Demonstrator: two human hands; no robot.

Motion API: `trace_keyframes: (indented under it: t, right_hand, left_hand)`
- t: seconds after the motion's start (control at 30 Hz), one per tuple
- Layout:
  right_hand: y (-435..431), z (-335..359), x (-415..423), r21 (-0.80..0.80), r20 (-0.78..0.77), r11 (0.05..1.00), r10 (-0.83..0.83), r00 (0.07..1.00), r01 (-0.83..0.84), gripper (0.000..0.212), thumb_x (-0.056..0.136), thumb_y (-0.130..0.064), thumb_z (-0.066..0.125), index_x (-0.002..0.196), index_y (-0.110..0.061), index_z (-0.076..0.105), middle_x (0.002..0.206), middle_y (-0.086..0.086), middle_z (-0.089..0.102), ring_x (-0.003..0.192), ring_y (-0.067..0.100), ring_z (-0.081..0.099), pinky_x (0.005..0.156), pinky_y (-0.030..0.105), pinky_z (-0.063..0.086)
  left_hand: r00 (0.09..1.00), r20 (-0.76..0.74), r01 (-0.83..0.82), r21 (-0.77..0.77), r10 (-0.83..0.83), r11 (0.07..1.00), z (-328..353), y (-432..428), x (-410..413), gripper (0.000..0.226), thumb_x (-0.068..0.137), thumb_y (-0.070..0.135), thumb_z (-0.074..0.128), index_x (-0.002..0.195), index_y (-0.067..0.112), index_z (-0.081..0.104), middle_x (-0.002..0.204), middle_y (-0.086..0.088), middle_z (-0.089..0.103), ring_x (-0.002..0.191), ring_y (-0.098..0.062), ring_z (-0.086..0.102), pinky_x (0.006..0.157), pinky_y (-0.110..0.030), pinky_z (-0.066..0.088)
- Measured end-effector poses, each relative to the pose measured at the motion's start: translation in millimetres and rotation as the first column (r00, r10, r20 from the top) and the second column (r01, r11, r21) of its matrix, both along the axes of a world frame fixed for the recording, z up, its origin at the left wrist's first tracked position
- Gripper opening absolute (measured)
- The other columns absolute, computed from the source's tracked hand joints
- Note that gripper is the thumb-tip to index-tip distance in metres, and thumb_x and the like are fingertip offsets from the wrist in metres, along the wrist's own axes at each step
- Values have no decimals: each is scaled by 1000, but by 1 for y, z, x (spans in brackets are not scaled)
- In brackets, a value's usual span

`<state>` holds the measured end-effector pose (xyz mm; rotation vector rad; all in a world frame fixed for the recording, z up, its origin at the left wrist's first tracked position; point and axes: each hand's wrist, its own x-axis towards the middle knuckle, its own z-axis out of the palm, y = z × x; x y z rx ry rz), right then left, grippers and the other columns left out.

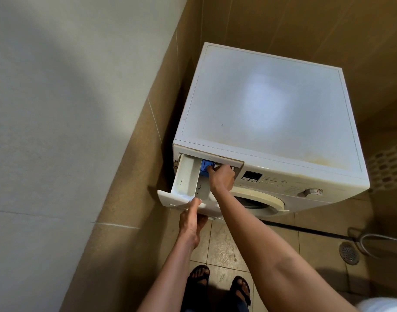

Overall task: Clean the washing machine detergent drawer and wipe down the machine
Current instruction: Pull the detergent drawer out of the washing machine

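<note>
Both hands are on the drawer, one at each end of it and apart from each other. My left hand (192,218) holds the front panel of the detergent drawer (186,176), with the thumb on the top edge and the fingers underneath. My right hand (221,176) reaches to the back of the drawer, and its fingers are curled onto the blue insert (205,167), just where the drawer enters the washing machine (260,104). I cannot tell if these fingers press the insert down or pinch it, because the hand itself covers the tips.

The drawer is pulled far out at the upper left corner of the machine front, and its back end is inside the slot. Some dark spots of dirt show in the white compartments. The top of the machine looks dull, with a yellowish stain near its front right edge.

I judge that the step in hand is taking the drawer out of the machine, so the task is at its beginning: nothing looks cleaned or wiped yet, and I see no cloth. The blue part is probably the release catch. The next move calls for pressing it down firmly while the left hand pulls the front straight toward me and keeps it level, so that the drawer does not jam or drop. If it resists, I should not force it, because the plastic may crack.
</note>
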<state>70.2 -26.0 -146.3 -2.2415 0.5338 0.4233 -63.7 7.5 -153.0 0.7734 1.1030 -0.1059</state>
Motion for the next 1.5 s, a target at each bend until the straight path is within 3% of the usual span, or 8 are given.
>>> trace_keyframes:
  t: [0.5, 0.7, 0.77, 0.87, 0.97, 1.07, 1.23, 1.5]
  right_hand:
    - [-4, 3, 0, -54, 17, 998, 32, 999, -31, 29, 89, -31, 64, 74, -6, 65, 73, 6, 60, 67, 27, 55, 61, 28, 39]
    - [-6, 6, -6, -182, 102, 953, 265, 959, -244, 18, 92, -24, 60, 90, -7, 66, 85, 8, 67, 76, 24, 62, 65, 34, 50]
    - [-7, 7, -8, -265, 151, 902, 388, 909, -341, 10, 92, -12, 55, 94, -6, 63, 86, 9, 66, 78, 27, 62, 64, 35, 49]
    - [-10, 6, -12, -392, 163, 788, 568, 807, -475, 22, 92, 2, 43, 103, -9, 60, 87, 10, 65, 69, 24, 55, 57, 31, 40]
    - [-14, 6, -17, -426, 142, 710, 664, 734, -560, 28, 99, -2, 38, 117, -8, 59, 95, 13, 61, 66, 21, 46, 58, 28, 34]
    - [-15, 6, -17, -407, 126, 700, 679, 723, -587, 27, 100, -6, 38, 115, -6, 60, 103, 15, 59, 69, 21, 48, 62, 26, 36]
    - [-9, 14, -18, -409, 76, 673, 698, 712, -616, 32, 94, 5, 34, 114, -1, 58, 105, 17, 57, 88, 31, 58, 66, 29, 36]
    - [-5, 15, -20, -446, 65, 674, 680, 730, -589, 33, 93, 9, 33, 114, -3, 55, 106, 17, 55, 88, 30, 56, 67, 31, 39]
  left_hand:
    - [1000, 10, 4, 1, -4, 1000, -5, -3, 2, 44, 88, 27, 62, 126, 8, 53, 118, -21, 61, 108, -32, 61, 82, -37, 57]
    - [999, 3, 34, 16, -34, 999, -10, 6, 1, 39, 87, 30, 64, 120, 10, 56, 117, -21, 63, 107, -33, 62, 87, -41, 55]
    - [999, -1, 32, 16, -32, 999, -10, 9, 1, 37, 88, 31, 64, 118, 11, 57, 115, -21, 65, 106, -32, 63, 82, -38, 56]
    - [1000, -3, 23, 17, -23, 1000, -9, 9, 1, 43, 87, 31, 65, 123, 10, 55, 116, -21, 65, 105, -32, 64, 74, -34, 57]
    - [1000, -1, 19, 23, -19, 1000, -9, 8, 1, 43, 88, 30, 64, 124, 10, 54, 116, -21, 64, 104, -31, 64, 71, -32, 56]
    - [1000, -6, 22, 24, -22, 999, -10, 7, 2, 45, 87, 31, 64, 125, 9, 53, 117, -22, 64, 105, -31, 64, 69, -30, 56]
    - [999, -10, 31, 14, -31, 999, -6, 8, 3, 47, 88, 27, 62, 127, 5, 49, 118, -24, 60, 107, -32, 60, 73, -32, 55]
    - [999, -24, 26, -7, -27, 1000, -3, 12, 9, 52, 84, 28, 65, 129, 6, 50, 117, -23, 60, 106, -33, 61, 76, -35, 57]
